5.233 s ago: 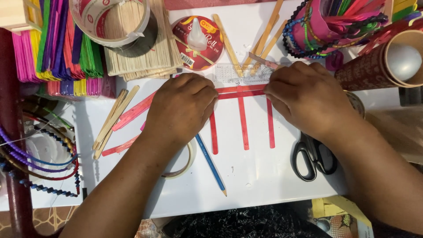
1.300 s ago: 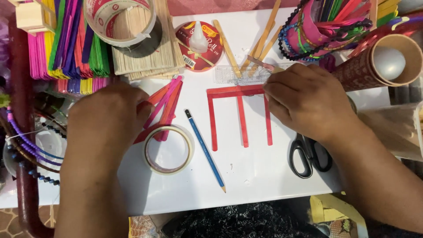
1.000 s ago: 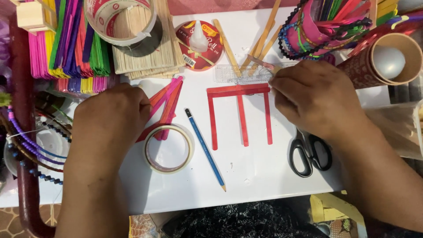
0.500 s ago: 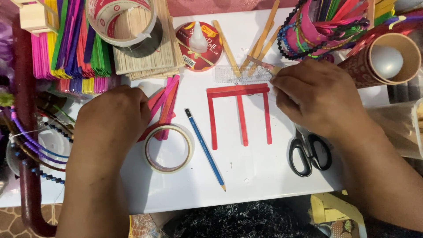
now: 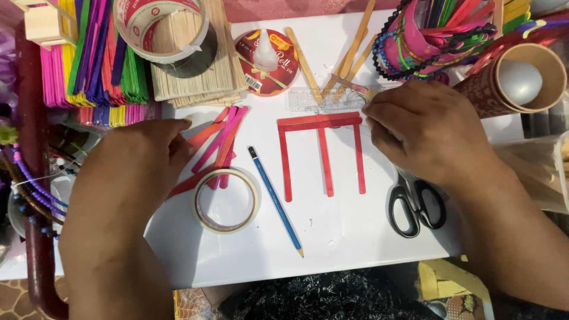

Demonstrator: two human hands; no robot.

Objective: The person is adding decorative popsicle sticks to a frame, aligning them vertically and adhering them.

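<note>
Left hand laid flat, palm down, fingertips on loose pink and red craft sticks beside a tape ring; nothing clasped. Right hand pressed against the red stick frame at its top right corner, beside a clear ruler; grasp impossible to tell.

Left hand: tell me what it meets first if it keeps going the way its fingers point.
The left hand points up and right; its fingertips already reach the loose pink and red sticks. Past them, likely the glue bottle, though height is unclear.
</note>
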